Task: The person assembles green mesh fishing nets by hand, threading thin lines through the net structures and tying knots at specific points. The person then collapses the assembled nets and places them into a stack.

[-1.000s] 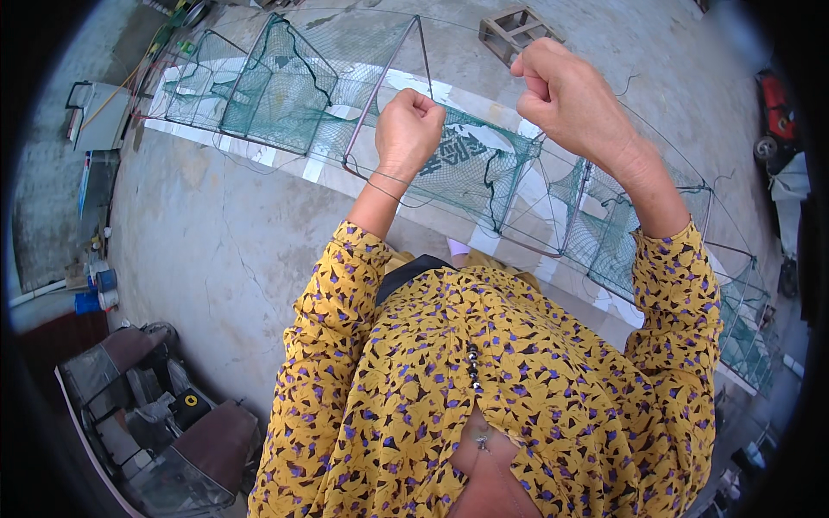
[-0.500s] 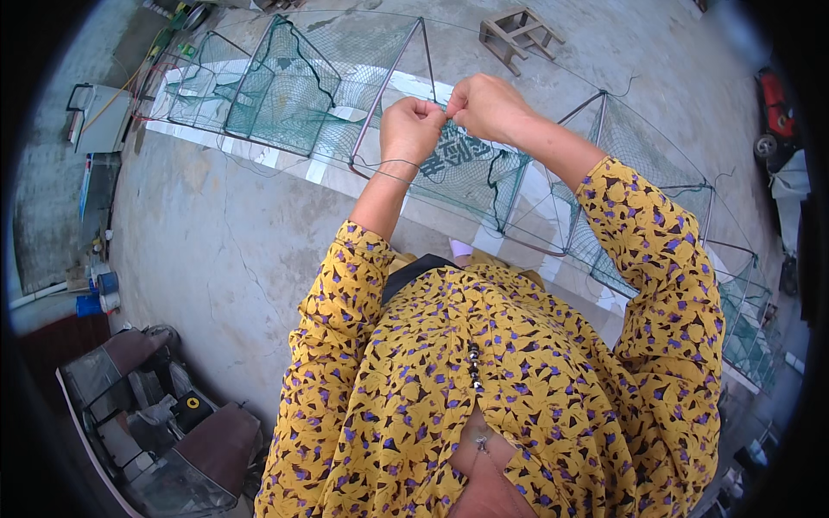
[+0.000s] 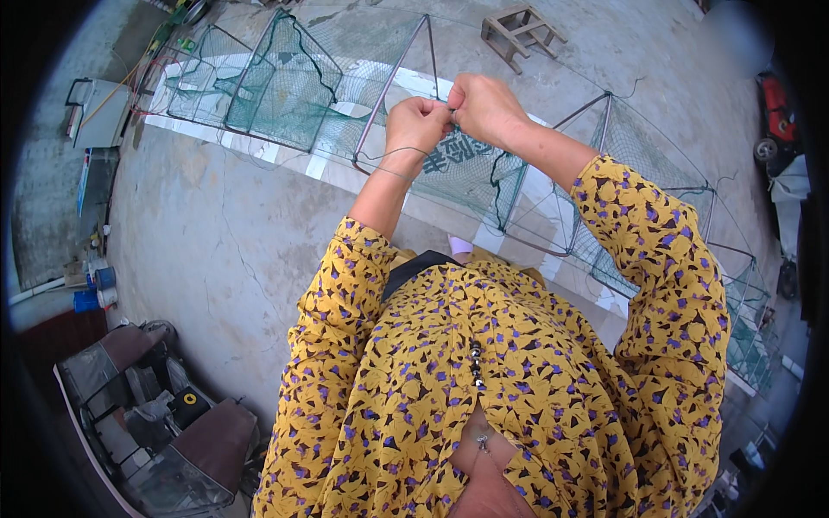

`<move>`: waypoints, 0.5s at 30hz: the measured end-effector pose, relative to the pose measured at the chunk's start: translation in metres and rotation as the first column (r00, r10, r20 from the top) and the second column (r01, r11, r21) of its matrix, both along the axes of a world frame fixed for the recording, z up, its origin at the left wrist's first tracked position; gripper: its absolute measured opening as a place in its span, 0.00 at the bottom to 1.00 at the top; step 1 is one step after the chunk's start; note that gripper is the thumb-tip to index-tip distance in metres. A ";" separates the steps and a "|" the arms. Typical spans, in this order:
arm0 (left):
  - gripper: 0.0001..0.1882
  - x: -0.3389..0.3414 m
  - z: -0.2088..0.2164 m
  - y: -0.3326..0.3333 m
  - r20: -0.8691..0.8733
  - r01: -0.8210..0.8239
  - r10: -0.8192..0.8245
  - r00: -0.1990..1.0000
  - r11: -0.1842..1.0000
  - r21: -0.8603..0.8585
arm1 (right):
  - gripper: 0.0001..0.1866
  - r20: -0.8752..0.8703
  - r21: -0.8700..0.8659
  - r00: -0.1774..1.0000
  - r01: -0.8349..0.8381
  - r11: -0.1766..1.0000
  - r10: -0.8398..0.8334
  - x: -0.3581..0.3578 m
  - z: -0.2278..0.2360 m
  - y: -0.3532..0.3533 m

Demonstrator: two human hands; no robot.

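A long green mesh fish trap with rectangular dark metal frames stretches across the scene in front of me. Over its middle section, my left hand and my right hand meet with fingertips pinched together. Between them is a bit of thin dark-green cord, mostly covered by the fingers. Another stretch of thin cord crosses my left wrist. Close to both hands rises a frame bar of the trap. Whether the pinched cord is knotted, I cannot tell.
White printed sheeting lies under the trap on the concrete floor. A small wooden stool stands beyond it. A seat-like vehicle is at lower left, a red wheeled machine at far right, and blue containers by the left wall.
Both hands remain pinched together, with only a slight shift of the fingers and wrists. The whole view has moved a little; the trap stays in place.
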State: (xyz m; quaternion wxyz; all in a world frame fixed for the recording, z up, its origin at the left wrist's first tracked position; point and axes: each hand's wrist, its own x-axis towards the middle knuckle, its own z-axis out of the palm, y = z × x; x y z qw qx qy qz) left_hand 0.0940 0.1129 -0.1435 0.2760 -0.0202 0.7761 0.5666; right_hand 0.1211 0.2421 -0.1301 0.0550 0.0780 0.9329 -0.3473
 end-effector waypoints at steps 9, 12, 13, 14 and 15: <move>0.05 0.012 -0.024 -0.023 -0.267 0.078 -0.051 0.962 0.993 0.090 | 0.07 0.078 -0.088 0.997 0.007 0.996 0.000 0.008 0.012 -0.016; 0.04 0.011 -0.015 -0.024 -0.338 -0.053 0.133 0.932 0.970 0.236 | 0.07 0.133 0.025 0.985 -0.114 0.993 0.110 0.008 0.027 -0.019; 0.05 0.010 -0.012 -0.026 -0.368 -0.041 0.150 0.918 0.957 0.289 | 0.07 0.132 0.023 0.984 -0.122 0.992 0.118 0.007 0.031 -0.022; 0.05 0.010 -0.010 -0.028 -0.369 -0.048 0.156 0.916 0.957 0.286 | 0.07 0.088 0.076 0.990 -0.120 0.990 0.113 0.007 0.034 -0.024; 0.05 0.011 -0.008 -0.030 -0.351 -0.088 0.209 0.913 0.939 0.332 | 0.07 0.044 0.129 0.993 -0.114 0.985 0.110 0.006 0.037 -0.027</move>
